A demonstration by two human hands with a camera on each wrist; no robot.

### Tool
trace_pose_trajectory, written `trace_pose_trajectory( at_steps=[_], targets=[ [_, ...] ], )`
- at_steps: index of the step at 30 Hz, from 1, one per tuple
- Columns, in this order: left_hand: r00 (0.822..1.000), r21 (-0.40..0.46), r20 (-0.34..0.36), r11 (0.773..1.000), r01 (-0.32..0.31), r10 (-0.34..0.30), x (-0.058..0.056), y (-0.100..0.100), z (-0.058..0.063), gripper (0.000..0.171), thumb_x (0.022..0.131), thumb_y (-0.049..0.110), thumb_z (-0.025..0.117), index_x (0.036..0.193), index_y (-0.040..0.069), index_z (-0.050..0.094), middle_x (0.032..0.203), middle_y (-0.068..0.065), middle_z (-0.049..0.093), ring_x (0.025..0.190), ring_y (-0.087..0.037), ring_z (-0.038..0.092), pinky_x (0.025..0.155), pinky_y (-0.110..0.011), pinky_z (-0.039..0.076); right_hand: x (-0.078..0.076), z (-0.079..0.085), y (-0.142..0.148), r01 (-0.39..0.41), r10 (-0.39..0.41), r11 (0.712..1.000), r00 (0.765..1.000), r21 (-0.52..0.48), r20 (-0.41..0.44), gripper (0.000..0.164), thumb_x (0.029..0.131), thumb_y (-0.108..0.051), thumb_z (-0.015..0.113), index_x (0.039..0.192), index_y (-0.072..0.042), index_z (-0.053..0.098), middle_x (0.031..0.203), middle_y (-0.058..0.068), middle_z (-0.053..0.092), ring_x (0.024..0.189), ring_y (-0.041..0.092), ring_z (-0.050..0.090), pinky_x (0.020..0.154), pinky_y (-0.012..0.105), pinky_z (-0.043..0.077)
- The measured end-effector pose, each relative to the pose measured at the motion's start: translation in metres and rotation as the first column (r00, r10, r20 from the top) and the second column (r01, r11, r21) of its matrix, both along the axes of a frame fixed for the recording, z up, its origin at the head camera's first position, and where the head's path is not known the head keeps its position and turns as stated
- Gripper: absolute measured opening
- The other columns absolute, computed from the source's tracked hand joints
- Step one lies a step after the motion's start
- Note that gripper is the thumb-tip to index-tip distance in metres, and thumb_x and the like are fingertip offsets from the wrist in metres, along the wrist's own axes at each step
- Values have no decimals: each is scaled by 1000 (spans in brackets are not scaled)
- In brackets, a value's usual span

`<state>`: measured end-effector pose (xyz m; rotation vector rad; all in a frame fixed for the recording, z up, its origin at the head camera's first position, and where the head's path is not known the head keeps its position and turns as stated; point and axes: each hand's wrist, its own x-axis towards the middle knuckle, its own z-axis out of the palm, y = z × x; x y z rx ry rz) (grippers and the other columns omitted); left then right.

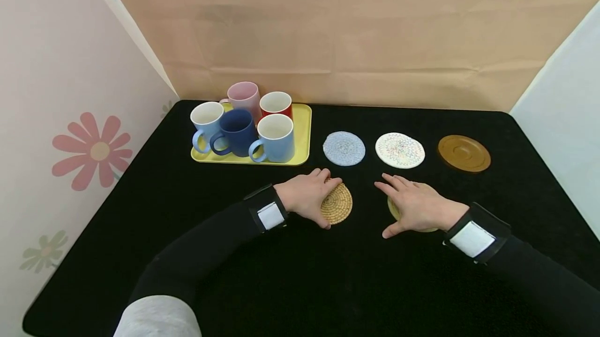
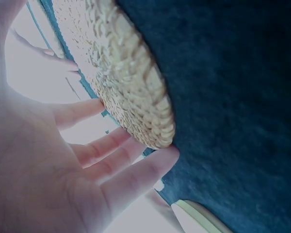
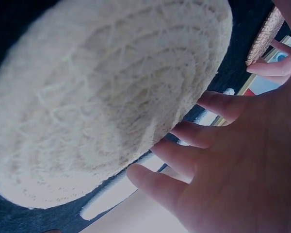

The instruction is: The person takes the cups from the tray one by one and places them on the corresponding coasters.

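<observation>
- Left hand (image 1: 308,197): loosely spread, fingertips at rim of straw coaster (image 1: 338,206) lying on black table (image 1: 347,285).
- Right hand (image 1: 419,207): relaxed, fingers extended over pale woven coaster (image 3: 111,97), largely hidden in head view.
- Beyond, in a row: blue coaster (image 1: 344,148), white speckled coaster (image 1: 400,150), brown coaster (image 1: 464,153).
- To the left: yellow tray (image 1: 303,134) bearing five mugs (image 1: 238,131).

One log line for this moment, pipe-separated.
left hand: fingertips at edge of woven coaster | right hand: spread over pale coaster | five mugs: on yellow tray
</observation>
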<state>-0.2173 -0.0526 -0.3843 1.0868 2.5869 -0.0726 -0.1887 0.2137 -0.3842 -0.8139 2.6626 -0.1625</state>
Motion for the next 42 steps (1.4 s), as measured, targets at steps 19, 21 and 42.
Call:
trace_pose_trajectory(
  at_steps=[19, 21, 42],
  targets=[
    [998, -16, -36, 998, 56, -57, 3, 27, -3, 106, 71, 67, 73, 152, 14, 29, 131, -6, 41, 115, -17, 41, 88, -29, 47, 1, 1, -1, -5, 5, 1000, 1000, -6, -9, 111, 67, -70, 73, 146, -1, 37, 150, 32, 25, 133, 53, 28, 102, 66, 29],
    [998, -22, -39, 998, 55, -56, 3, 28, -4, 106, 71, 68, 72, 152, 14, 29, 130, -6, 41, 115, -17, 41, 88, -28, 47, 1, 1, -1, -5, 5, 1000, 1000, -4, -9, 111, 67, -71, 73, 146, -2, 37, 150, 32, 25, 133, 53, 28, 102, 66, 29],
    [998, -49, -39, 998, 50, -52, 3, 43, -1, 106, 73, 70, 69, 153, 15, 27, 130, -6, 41, 113, -16, 41, 85, -26, 46, 0, 0, 0, -2, 2, 1000, 1000, 9, 0, 112, 67, -71, 72, 147, -1, 36, 151, 33, 23, 133, 53, 27, 103, 65, 28]
  ],
)
